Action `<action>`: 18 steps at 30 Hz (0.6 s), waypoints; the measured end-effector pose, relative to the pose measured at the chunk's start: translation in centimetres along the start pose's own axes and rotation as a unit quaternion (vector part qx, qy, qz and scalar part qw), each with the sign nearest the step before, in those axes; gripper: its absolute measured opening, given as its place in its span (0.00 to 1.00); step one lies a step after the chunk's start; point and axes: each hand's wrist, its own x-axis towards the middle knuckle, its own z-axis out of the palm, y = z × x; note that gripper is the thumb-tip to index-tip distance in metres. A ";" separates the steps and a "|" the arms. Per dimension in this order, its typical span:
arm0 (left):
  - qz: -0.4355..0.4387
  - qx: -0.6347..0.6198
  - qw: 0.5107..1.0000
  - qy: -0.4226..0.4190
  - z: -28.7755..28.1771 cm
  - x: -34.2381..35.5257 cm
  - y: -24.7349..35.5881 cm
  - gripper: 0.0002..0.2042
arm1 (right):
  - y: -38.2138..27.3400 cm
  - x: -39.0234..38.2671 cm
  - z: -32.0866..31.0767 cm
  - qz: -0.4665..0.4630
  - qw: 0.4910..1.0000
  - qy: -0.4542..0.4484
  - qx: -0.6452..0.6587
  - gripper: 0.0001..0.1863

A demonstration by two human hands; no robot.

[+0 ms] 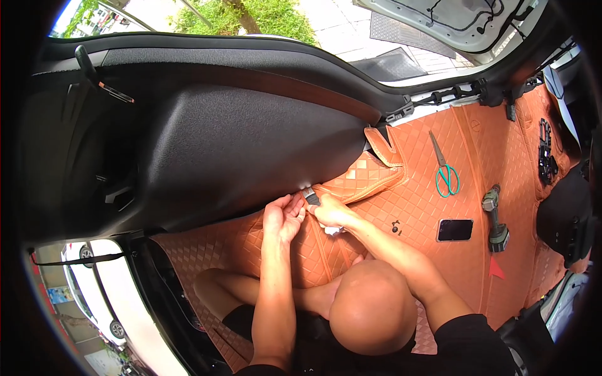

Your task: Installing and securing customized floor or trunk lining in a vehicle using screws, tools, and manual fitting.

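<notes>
My left hand [283,218] is palm up against the lower edge of the black side panel [251,138], its fingers loosely stretched beside the seam. Close by on its right, my right hand [331,210] grips a small dark-handled tool [311,197] with a pale, shiny end at the panel edge. What kind of tool it is cannot be made out. Something white and crumpled [333,230] shows below the right hand. Quilted orange-brown lining [301,250] runs under both hands, and a raised flap of it [384,147] stands by the panel's corner.
On the lining to my right lie teal-handled scissors [446,172], a black phone [455,230], a green cordless drill [495,219] and several tiny dark fasteners [396,227]. Farther right is a black clip-like part [547,150]. My bent knee [373,307] rises between my arms.
</notes>
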 end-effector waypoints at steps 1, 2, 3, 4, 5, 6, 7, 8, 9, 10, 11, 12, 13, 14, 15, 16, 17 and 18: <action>0.003 0.003 1.000 0.000 0.3 0.2 0.1 0.14 | 0.0 0.1 -0.1 -0.026 1.000 0.001 0.008 0.19; 0.009 -0.004 1.000 0.008 0.5 0.2 0.1 0.15 | 0.1 0.2 -0.1 -0.034 0.999 -0.001 0.022 0.20; 0.002 -0.020 1.000 0.009 0.7 0.2 0.1 0.16 | 0.1 0.2 -0.2 -0.028 0.999 0.002 0.024 0.20; 0.000 -0.022 1.000 0.015 1.0 0.1 0.2 0.17 | 0.3 0.2 -0.2 -0.067 0.997 0.003 0.047 0.21; 0.010 -0.012 1.000 0.025 1.3 0.1 0.3 0.17 | 0.5 0.2 -0.2 -0.065 0.997 0.001 0.050 0.21; -0.018 -0.051 0.998 0.017 1.7 0.1 0.3 0.13 | 0.8 0.2 -0.3 -0.046 0.997 -0.017 0.060 0.20; -0.045 -0.090 0.995 0.008 2.1 0.0 0.4 0.09 | 1.1 0.3 -0.3 -0.028 0.997 -0.034 0.069 0.20; -0.031 -0.108 0.994 0.007 2.5 -0.1 0.0 0.09 | 1.5 0.3 0.0 -0.046 0.994 -0.024 0.093 0.20; -0.020 -0.101 0.995 0.013 2.9 -0.2 -0.1 0.09 | 1.9 0.4 0.2 -0.055 0.994 -0.031 0.094 0.20; -0.023 -0.105 0.993 0.041 3.0 -0.4 -0.2 0.10 | 2.6 0.3 0.5 -0.081 0.991 -0.023 0.105 0.21; -0.033 -0.114 0.991 0.060 3.2 -0.6 -0.3 0.11 | 3.1 0.3 0.8 -0.089 0.990 -0.005 0.110 0.21; -0.014 -0.115 0.992 0.058 3.3 -0.8 -0.5 0.12 | 3.5 0.5 1.2 -0.088 0.991 0.011 0.099 0.21; -0.016 -0.111 0.991 0.071 3.4 -1.0 -0.4 0.13 | 4.0 0.5 1.6 -0.130 0.986 0.002 0.108 0.21; -0.011 -0.100 0.993 0.070 3.4 -1.1 -0.3 0.13 | 4.4 0.6 1.8 -0.159 0.982 0.035 0.093 0.20; -0.026 -0.102 0.993 0.061 3.5 -1.2 -0.1 0.13 | 4.7 0.7 1.9 -0.173 0.980 0.073 0.071 0.19; -0.018 -0.096 0.993 0.071 3.5 -1.2 0.0 0.13 | 4.9 0.8 1.9 -0.178 0.980 0.066 0.059 0.18; -0.026 -0.106 0.990 0.089 3.6 -1.1 0.1 0.15 | 4.9 0.8 1.9 -0.189 0.978 0.047 0.074 0.18; -0.034 -0.121 0.986 0.106 4.0 -0.9 0.2 0.16 | 4.8 0.9 1.6 -0.176 0.980 0.032 0.088 0.18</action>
